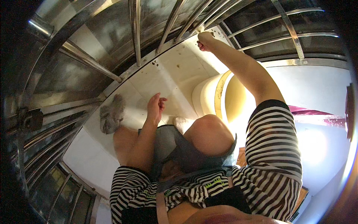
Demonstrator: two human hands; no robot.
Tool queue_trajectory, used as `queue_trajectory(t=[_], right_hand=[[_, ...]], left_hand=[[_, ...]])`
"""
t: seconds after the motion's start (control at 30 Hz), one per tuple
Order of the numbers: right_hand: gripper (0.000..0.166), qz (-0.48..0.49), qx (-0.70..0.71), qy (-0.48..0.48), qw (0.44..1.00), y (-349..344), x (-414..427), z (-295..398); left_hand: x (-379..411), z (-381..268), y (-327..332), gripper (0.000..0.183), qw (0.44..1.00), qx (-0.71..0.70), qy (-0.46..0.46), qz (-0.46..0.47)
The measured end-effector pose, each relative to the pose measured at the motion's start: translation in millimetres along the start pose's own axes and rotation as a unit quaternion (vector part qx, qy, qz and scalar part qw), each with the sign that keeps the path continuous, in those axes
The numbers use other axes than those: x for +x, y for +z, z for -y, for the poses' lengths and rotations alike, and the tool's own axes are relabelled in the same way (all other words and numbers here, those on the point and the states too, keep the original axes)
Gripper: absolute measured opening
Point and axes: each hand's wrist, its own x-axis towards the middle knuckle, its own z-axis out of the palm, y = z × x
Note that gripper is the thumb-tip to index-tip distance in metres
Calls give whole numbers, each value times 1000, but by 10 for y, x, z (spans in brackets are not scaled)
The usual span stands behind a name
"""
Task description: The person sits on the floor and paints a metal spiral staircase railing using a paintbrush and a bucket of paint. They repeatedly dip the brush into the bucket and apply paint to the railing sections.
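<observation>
My right hand point(205, 41) reaches to the far corner of a pale tiled ledge point(170, 75), close to the foot of the metal bars. Its fingers are curled, and a small pale bit shows just beyond it; whether I grip that is hidden. Loosely bent above the ledge, my left hand point(156, 107) holds nothing that I can see. A crumpled grey thing, perhaps a cloth point(112, 113), lies left of it. Between my hands stands a cream bucket-like container point(205, 93), its round mouth towards me. Dark specks point(155, 63) dot the ledge near the bars.
Polished metal window bars point(135, 33) line the far side, with more bars point(296, 36) at the right and more bars point(53, 140) at the left. My bent knee point(209, 134) is close below the container. A white wall point(310, 84) rises at the right, strongly lit.
</observation>
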Motion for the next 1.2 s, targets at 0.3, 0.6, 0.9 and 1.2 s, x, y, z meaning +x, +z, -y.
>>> queue_trajectory(t=[0.3,0.6,0.9,1.2], right_hand=[[13,-74,27,11,997,119,516,305],[18,-40,-220,-111,968,430,917,73],[29,-12,50,-65,997,-19,1392,349],[18,54,-224,6,973,-288,1018,488]], left_hand=[[-81,-97,-42,29,999,-2,0,-32],[-73,-30,-210,28,1000,-14,8,-18],[-169,-52,-369,32,998,41,23,-51],[-106,-80,-147,33,1000,15,24,-3]])
